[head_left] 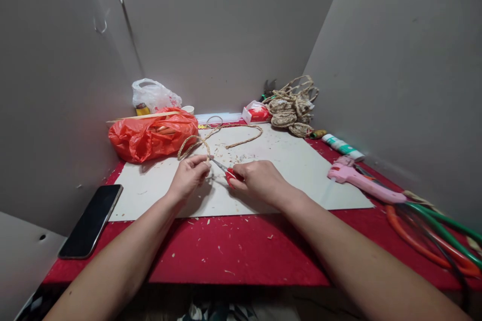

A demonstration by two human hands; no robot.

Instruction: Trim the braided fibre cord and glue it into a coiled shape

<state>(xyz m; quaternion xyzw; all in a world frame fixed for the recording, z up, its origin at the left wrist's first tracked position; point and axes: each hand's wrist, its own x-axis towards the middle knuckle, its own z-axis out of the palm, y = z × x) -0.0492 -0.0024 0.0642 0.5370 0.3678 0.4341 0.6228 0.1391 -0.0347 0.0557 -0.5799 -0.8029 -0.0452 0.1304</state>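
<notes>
My left hand [192, 174] pinches one end of a braided straw cord [244, 143] between thumb and fingers. From there the cord loops up and trails back across the white sheet [301, 180]. My right hand [259, 178] is closed around the red handles of a pair of scissors [222, 166]. Their blades point left, with the tips close to the cord at my left fingertips. Whether the blades touch the cord, I cannot tell. Small straw scraps lie scattered on the sheet around both hands.
A red plastic bag [150, 140] and a white bag [154, 95] sit back left. A phone [91, 220] lies front left. Bundled braided cord [286, 113] is piled back right, near a red-and-white packet [258, 112]. A pink glue gun [357, 180] and green-handled and orange-handled tools [417, 256] lie right.
</notes>
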